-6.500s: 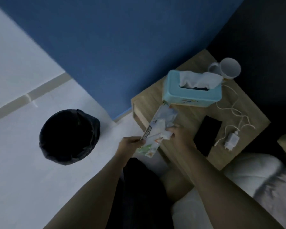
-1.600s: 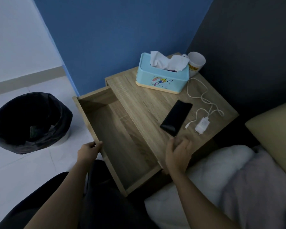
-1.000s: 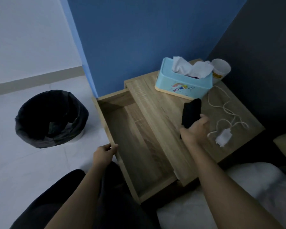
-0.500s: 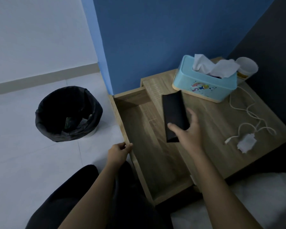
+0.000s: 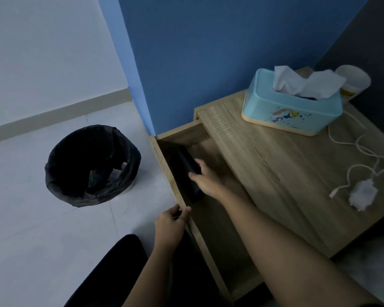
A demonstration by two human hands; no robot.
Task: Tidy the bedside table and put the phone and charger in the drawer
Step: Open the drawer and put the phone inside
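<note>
The black phone point(image 5: 184, 171) is low inside the open drawer point(image 5: 164, 160) of the wooden bedside table point(image 5: 282, 173), close to the drawer's front wall. My right hand point(image 5: 205, 180) grips the phone's near end. My left hand point(image 5: 171, 227) pinches the top edge of the drawer front. The white charger point(image 5: 362, 194) lies with its coiled cable point(image 5: 359, 149) on the right side of the table top.
A light blue tissue box point(image 5: 290, 107) stands at the back of the table top with a white cup point(image 5: 353, 83) behind it. A black-lined waste bin point(image 5: 91, 165) sits on the floor to the left. White bedding lies at the lower right.
My right hand has picked the phone up from the table top and carried it left and down into the open drawer. My left hand has stayed on the drawer front.
</note>
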